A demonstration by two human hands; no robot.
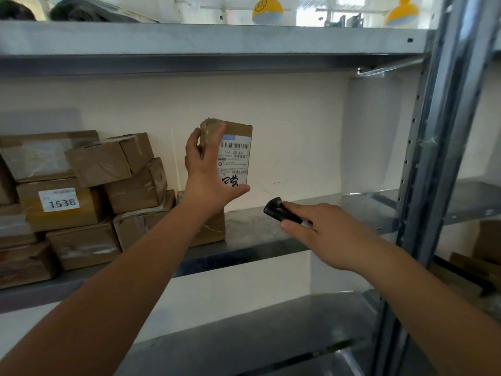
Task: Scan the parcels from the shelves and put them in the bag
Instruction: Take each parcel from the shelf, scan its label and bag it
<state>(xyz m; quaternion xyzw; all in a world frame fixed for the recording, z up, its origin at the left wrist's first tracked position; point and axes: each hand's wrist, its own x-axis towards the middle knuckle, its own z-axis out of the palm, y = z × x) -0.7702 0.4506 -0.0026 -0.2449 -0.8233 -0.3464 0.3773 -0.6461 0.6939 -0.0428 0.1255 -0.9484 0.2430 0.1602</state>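
Note:
My left hand grips a small cardboard parcel and holds it upright above the middle shelf, its white barcode label facing me. The thumb lies under the parcel's lower edge and the fingers wrap its left side. My right hand holds a black handheld scanner just below and to the right of the parcel, its head pointing up and left toward the label. No bag is in view.
Several brown cardboard parcels are stacked on the left of the shelf, one labelled 1538. Another box sits under my left wrist. A grey metal upright stands at the right. A lower shelf lies beneath.

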